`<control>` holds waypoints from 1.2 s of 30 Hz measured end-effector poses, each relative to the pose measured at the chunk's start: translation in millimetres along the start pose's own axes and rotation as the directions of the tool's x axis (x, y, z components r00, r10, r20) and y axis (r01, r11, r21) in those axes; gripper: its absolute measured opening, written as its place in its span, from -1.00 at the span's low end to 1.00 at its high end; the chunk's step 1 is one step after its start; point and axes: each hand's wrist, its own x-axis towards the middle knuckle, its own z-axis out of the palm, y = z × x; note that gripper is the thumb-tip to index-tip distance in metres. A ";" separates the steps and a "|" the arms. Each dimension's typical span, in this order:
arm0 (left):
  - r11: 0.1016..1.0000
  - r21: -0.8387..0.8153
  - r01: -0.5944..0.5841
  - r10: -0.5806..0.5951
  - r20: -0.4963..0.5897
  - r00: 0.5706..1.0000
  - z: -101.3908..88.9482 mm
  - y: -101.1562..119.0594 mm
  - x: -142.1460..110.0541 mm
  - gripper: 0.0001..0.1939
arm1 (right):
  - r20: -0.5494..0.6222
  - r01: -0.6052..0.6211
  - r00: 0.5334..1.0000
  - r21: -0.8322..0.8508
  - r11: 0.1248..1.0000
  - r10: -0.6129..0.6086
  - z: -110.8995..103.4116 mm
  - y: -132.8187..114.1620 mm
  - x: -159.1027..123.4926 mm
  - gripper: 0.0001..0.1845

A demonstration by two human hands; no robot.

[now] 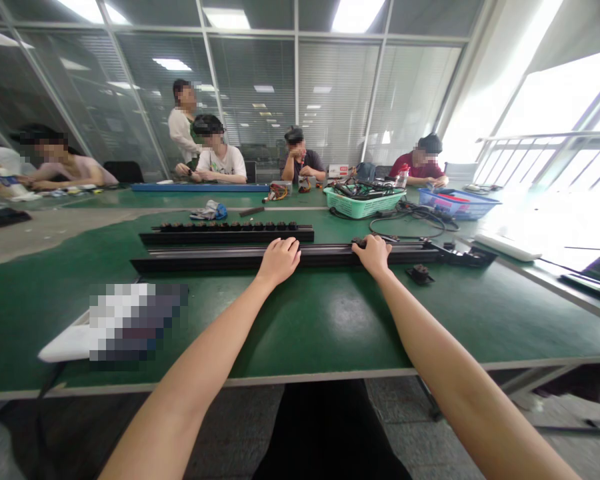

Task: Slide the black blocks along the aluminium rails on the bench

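A long black rail (210, 259) lies across the green table (305, 327) in front of me. My left hand (279, 260) rests on the rail near its middle, fingers curled over its top edge. My right hand (373, 254) grips the same rail further right, fingers bent over it beside a small black part. Behind it lies a second black rail (225, 233) carrying a row of several black sockets. A loose black socket (420, 273) sits on the table right of my right hand.
A green basket (364, 200) of cables and a blue basket (457, 203) stand at the back right, with black cable (415, 220) looped between. A blurred white object (125, 320) lies front left. Several people sit along the far side.
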 end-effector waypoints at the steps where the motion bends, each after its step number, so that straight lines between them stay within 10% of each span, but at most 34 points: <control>1: 1.000 0.003 -0.001 0.001 0.001 1.000 0.1 0.0 0.0 -0.58 | 0.003 0.000 1.000 0.000 1.000 0.000 -0.3 -0.1 -0.1 -0.58; 36: 1.000 0.007 0.003 -0.003 -0.006 1.000 -1.7 1.7 0.6 -0.56 | 0.032 -0.043 0.999 -0.004 0.999 0.043 -7.8 -7.4 -6.0 -0.62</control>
